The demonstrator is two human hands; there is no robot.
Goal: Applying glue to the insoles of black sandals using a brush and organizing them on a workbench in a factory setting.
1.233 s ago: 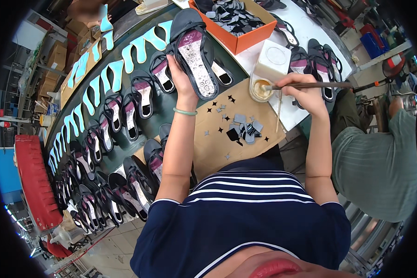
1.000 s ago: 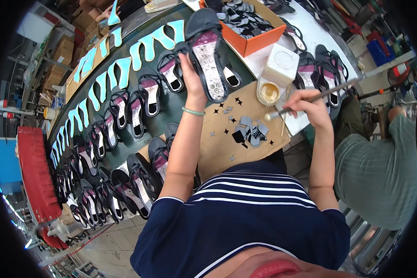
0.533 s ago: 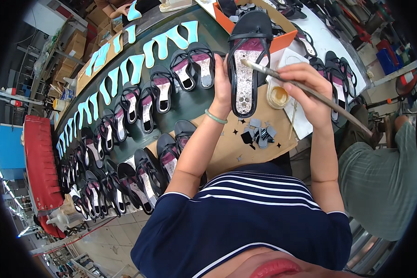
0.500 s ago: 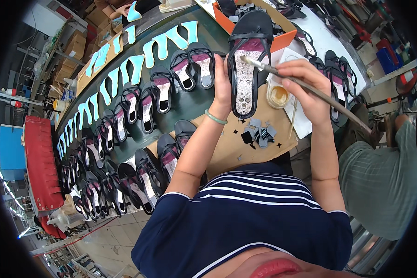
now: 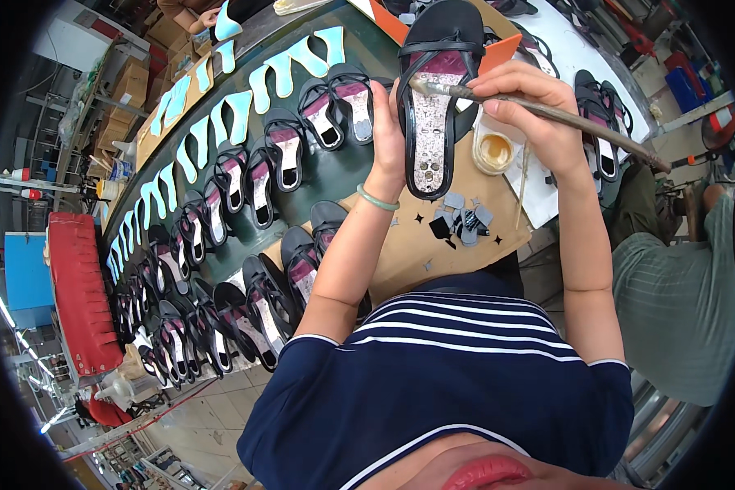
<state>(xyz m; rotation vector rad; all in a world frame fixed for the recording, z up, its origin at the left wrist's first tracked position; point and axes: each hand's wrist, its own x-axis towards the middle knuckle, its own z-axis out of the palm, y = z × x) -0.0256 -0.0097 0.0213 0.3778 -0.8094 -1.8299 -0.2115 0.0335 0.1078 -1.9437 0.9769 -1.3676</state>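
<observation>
My left hand grips a black strappy sandal by its left side, toe end pointing away. The insole is bare and pale with holes near the heel and a purple area under the straps. My right hand is closed round the handle of a brush. Its bristle tip touches the insole just below the straps, at the left edge. Below my right hand, an open jar of yellowish paste stands on brown cardboard. Small grey and black cut pieces lie in a pile nearer to me.
Rows of black sandals line the green table to the left, with light-blue pieces behind them. An orange box stands beyond my hands. Another person sits close on the right; a red cushioned seat is far left.
The brush tip has moved up and left along the insole, and its handle has tipped closer to level. The sandal has risen slightly in the view.
</observation>
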